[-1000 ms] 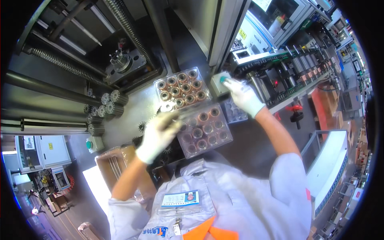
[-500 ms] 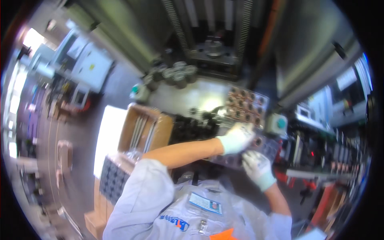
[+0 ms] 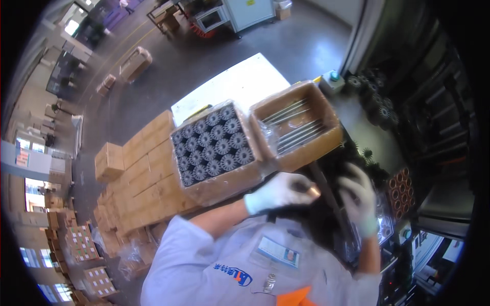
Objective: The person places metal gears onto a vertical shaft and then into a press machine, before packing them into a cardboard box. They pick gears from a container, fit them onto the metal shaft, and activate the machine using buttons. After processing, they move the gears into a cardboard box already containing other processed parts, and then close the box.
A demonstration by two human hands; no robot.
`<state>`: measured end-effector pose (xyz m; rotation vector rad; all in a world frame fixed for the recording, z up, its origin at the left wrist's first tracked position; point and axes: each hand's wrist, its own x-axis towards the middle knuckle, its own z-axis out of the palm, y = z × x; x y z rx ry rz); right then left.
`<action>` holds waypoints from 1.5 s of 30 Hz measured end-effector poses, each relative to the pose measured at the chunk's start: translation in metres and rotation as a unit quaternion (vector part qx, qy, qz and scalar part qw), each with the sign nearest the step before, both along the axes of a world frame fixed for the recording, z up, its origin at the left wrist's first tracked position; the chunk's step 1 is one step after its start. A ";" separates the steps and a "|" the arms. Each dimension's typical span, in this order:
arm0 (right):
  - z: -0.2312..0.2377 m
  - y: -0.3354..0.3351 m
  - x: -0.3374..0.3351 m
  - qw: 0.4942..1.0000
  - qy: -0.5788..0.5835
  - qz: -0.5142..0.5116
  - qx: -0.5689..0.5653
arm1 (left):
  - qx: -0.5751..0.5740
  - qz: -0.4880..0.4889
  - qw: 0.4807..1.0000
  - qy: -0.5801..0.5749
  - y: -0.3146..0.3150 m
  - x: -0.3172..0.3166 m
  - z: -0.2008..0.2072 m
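My left hand [image 3: 278, 195], in a white glove, is closed around a small copper-coloured ring-like piece [image 3: 313, 192], only partly visible at the fingertips. It is in front of the cardboard box [image 3: 306, 162] that holds several metal rods [image 3: 296, 135]. My right hand [image 3: 360, 196], gloved too, hangs to the right of it with fingers apart and slightly curled; nothing shows in them, though they are a little blurred. Beyond this hand, a tray of copper-coloured rings [image 3: 401, 191] lies on the machine's table, and dark toothed parts [image 3: 367, 154] stand nearby.
Left of the rod box is an open box [image 3: 219, 184] with rows of grey finned rotors [image 3: 208, 152]. Closed cartons [image 3: 148, 173] are stacked further left. A white board [image 3: 229, 84] lies behind the boxes. A button box [image 3: 333, 81] stands at the machine's corner.
My view has swung left from the machine to the boxes. Both hands have left the parts tray; the left now holds the copper-coloured piece near the rod box.
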<state>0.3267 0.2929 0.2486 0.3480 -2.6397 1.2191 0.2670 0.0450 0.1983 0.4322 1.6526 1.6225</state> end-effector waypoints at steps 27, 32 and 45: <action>-0.051 -0.253 -0.244 0.722 0.043 0.504 0.472 | 0.066 0.439 0.896 -0.029 -0.189 0.064 -0.032; -0.072 -0.246 -0.246 0.752 0.074 0.508 0.414 | -0.008 0.442 0.895 0.051 -0.178 0.056 -0.037; -0.008 -0.157 -0.189 0.983 0.094 0.149 0.043 | -0.002 0.418 0.907 0.056 -0.185 0.012 -0.018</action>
